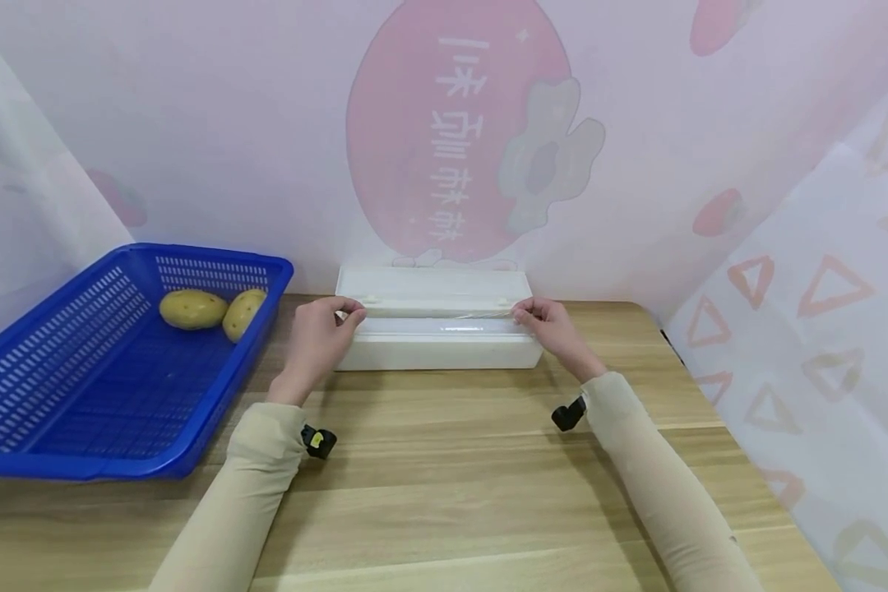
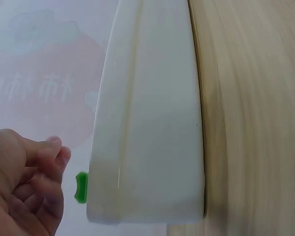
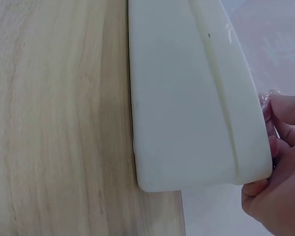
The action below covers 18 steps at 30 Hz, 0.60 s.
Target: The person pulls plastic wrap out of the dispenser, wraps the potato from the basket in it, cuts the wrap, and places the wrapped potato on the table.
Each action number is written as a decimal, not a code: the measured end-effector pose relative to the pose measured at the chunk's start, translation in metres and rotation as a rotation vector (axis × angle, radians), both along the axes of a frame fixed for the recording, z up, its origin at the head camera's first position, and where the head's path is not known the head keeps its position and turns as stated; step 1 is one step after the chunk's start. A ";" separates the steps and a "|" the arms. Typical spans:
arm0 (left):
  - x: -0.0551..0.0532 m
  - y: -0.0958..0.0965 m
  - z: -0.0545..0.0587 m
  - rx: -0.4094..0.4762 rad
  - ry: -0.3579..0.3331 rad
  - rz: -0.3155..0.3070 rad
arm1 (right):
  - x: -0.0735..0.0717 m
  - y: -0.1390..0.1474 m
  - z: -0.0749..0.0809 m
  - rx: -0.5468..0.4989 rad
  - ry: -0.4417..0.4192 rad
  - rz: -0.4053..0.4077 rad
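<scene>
A long white plastic wrap dispenser (image 1: 438,353) lies at the back of the wooden table, its lid (image 1: 437,284) raised. Clear plastic wrap (image 1: 481,315) stretches as a shiny, thin sheet across its opening. At the dispenser's left end, my left hand (image 1: 320,337) pinches the wrap's edge between thumb and forefinger. My right hand (image 1: 555,329) pinches the other side near the right end, and crinkled film shows at its fingertips in the right wrist view. A small green piece (image 2: 81,187) sticks out beside the dispenser's end in the left wrist view.
To the left stands a blue plastic basket (image 1: 178,448) with a potato (image 1: 193,309) and another potato (image 1: 242,316) at its back right. Printed curtain-like sheeting (image 1: 266,123) rises behind the table (image 1: 444,493) and along its right side.
</scene>
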<state>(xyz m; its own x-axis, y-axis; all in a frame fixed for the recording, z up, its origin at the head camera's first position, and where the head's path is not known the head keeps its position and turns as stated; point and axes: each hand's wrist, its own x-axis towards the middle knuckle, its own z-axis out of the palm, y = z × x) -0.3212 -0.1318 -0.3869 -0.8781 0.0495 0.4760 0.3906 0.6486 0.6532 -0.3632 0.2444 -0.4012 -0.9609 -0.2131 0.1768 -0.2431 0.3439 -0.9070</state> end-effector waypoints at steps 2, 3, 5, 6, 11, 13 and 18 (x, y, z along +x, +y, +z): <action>-0.001 0.003 0.000 0.041 -0.008 -0.014 | 0.000 0.000 0.001 -0.025 -0.015 0.001; -0.001 0.004 0.000 0.061 -0.021 -0.017 | -0.001 0.000 0.001 -0.036 -0.024 0.001; -0.001 0.005 -0.001 0.090 -0.043 -0.015 | 0.000 -0.001 0.002 -0.054 -0.049 0.006; -0.002 0.005 -0.002 0.096 -0.047 -0.011 | 0.000 -0.001 0.002 -0.062 -0.062 0.010; -0.001 -0.001 -0.006 0.088 -0.060 0.013 | 0.001 0.000 0.001 -0.061 -0.089 0.008; -0.002 -0.004 -0.007 0.074 -0.061 0.013 | 0.000 -0.001 0.001 -0.053 -0.076 -0.004; -0.006 -0.007 -0.005 0.054 -0.053 -0.005 | -0.002 -0.003 0.009 -0.058 -0.026 -0.033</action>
<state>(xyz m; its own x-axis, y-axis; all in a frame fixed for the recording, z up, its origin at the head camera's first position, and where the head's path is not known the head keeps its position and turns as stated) -0.3270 -0.1385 -0.3915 -0.9021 0.0293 0.4305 0.3572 0.6103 0.7071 -0.3654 0.2413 -0.3919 -0.9718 -0.1710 0.1623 -0.2081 0.2983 -0.9315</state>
